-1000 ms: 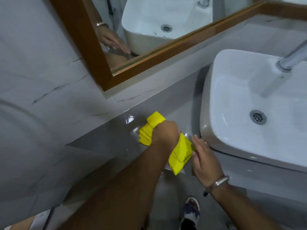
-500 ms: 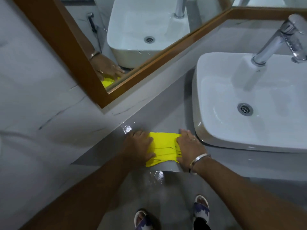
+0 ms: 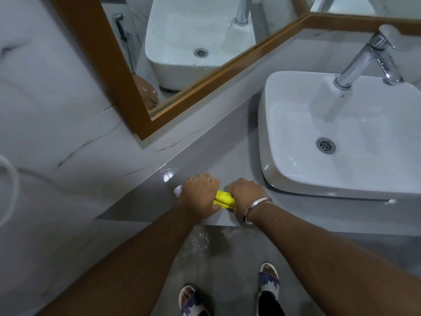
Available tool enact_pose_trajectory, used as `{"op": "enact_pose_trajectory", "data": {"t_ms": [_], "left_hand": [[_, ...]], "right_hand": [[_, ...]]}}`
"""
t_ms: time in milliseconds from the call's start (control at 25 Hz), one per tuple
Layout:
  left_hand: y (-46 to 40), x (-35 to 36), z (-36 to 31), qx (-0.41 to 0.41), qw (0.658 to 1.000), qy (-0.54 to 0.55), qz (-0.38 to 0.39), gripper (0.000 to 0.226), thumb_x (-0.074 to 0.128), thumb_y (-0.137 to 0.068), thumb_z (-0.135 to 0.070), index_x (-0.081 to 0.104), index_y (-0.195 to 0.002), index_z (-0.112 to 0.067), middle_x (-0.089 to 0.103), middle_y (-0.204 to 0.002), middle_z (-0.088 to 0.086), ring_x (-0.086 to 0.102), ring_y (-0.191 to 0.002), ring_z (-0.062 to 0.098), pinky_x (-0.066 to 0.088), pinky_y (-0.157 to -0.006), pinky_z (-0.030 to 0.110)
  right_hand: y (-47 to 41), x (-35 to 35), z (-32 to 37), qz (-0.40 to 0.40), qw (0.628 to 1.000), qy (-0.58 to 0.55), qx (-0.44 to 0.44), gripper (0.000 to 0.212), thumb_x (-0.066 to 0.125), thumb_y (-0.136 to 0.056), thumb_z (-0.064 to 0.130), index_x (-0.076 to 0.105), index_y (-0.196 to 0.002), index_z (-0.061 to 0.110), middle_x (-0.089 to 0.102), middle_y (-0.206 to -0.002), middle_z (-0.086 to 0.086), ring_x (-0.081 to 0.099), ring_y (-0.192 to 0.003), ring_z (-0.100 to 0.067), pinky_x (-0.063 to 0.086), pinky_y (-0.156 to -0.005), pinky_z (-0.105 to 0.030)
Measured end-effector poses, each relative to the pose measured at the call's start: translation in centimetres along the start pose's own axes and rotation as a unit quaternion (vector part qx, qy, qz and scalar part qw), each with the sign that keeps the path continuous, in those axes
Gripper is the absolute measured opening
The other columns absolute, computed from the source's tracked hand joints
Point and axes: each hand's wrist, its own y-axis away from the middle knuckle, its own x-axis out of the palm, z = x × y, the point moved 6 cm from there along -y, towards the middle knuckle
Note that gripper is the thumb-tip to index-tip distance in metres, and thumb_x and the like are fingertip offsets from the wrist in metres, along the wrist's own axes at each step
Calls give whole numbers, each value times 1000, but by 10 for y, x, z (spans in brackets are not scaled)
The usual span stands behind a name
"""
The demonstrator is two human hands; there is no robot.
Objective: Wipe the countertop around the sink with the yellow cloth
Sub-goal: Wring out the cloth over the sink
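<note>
The yellow cloth (image 3: pixel 224 198) is bunched into a tight roll on the grey countertop (image 3: pixel 198 169), left of the white sink (image 3: pixel 341 137). My left hand (image 3: pixel 200 195) is closed over its left end and my right hand (image 3: pixel 247 196), with a metal bracelet on the wrist, is closed over its right end. Only a short yellow strip shows between the two fists. Both hands sit near the counter's front edge. A wet shine lies on the counter just behind my left hand.
A chrome tap (image 3: pixel 373 55) rises at the back of the sink. A wood-framed mirror (image 3: pixel 182 65) hangs on the marble wall behind the counter. Below the counter edge are the wet grey floor (image 3: pixel 205 252) and my sandalled feet (image 3: pixel 267 279).
The cloth lay spread flat between my hands half a second ago; now both hands have closed and squeezed it into a narrow roll. The hands have come closer together.
</note>
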Motion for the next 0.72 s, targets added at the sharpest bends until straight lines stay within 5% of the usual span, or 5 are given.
{"op": "enact_pose_trajectory", "data": {"t_ms": [200, 360, 480, 560, 720], "left_hand": [[16, -31, -10, 63, 998, -17, -2, 30, 71, -51, -32, 55, -73, -20, 58, -73, 7, 58, -59, 33, 40, -50, 32], [12, -118, -34, 86, 996, -2, -23, 31, 67, -71, -38, 55, -94, -21, 65, -96, 6, 62, -87, 33, 46, -70, 38], [-16, -176, -70, 100, 992, 52, -47, 37, 63, -71, -33, 48, -102, -18, 65, -98, 7, 62, -88, 34, 43, -65, 35], [-50, -199, -108, 123, 991, 36, -38, 41, 58, -72, -35, 50, -108, -16, 62, -103, 9, 62, -90, 33, 48, -67, 36], [-130, -219, -190, 120, 992, -17, -33, 28, 61, -80, -30, 56, -103, -14, 54, -104, 10, 60, -84, 32, 36, -60, 33]], "right_hand": [[28, -22, 5, 1, 998, -65, 18, 29, 54, -79, 20, 55, -107, 13, 53, -112, -15, 57, -101, -36, 47, -82, -40], [64, -85, -19, -37, 995, -82, 40, 23, 57, -79, 25, 56, -98, 12, 55, -107, -15, 59, -95, -36, 45, -76, -36], [89, -134, -70, -61, 990, -103, 72, 14, 58, -77, 24, 48, -84, 19, 58, -95, -11, 56, -81, -32, 38, -63, -31], [100, -159, -119, -70, 986, -124, 89, 25, 59, -74, 25, 39, -88, 20, 55, -81, -6, 53, -74, -29, 38, -61, -32], [105, -175, -222, 28, 987, -140, 75, 44, 69, -68, 36, 47, -102, 20, 63, -87, -5, 60, -78, -26, 49, -67, -35]]}}
